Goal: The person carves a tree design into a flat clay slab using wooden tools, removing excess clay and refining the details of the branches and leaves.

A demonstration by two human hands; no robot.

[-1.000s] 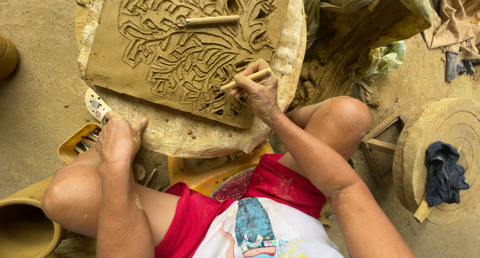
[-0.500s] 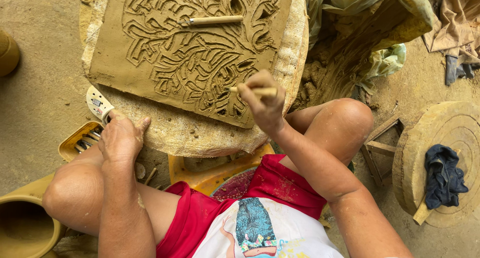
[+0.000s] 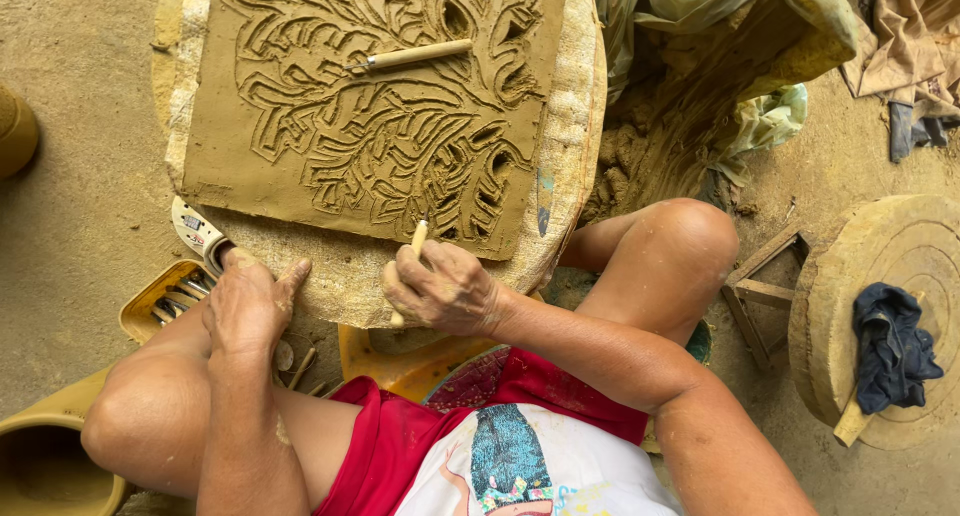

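**Carving tool held at lower edge of clay relief slab**

A wooden-handled carving tool [image 3: 414,251] is gripped in the right hand [image 3: 440,291], with the fingers curled closed around its shaft, just below centre frame. The tool's long axis runs nearly upright in the picture, tilted slightly to the right, and its upper end points toward the bottom edge of the carved clay slab [image 3: 370,106], which it appears to touch. The slab, cut with a branching leaf pattern, lies on a cloth-covered round work stand [image 3: 560,226] in the upper half of the frame. The left hand [image 3: 245,306] is rested palm-down at the lower left rim of the stand, fingers loosely spread and nothing grasped. A second wooden-handled tool [image 3: 410,56] is seen lying across the top of the slab, its long axis close to horizontal with the metal tip pointing left. A yellow tray of tools [image 3: 160,301] sits at left, beside the left hand. A round wooden block [image 3: 900,316] with a dark cloth [image 3: 890,346] on it is seen at right.

Damage could follow if the tool were pressed too hard so near the border: the soft edge could be gouged or crumbled, or a thin ridge between cuts torn. A slip along the wet surface could also score a finished line.
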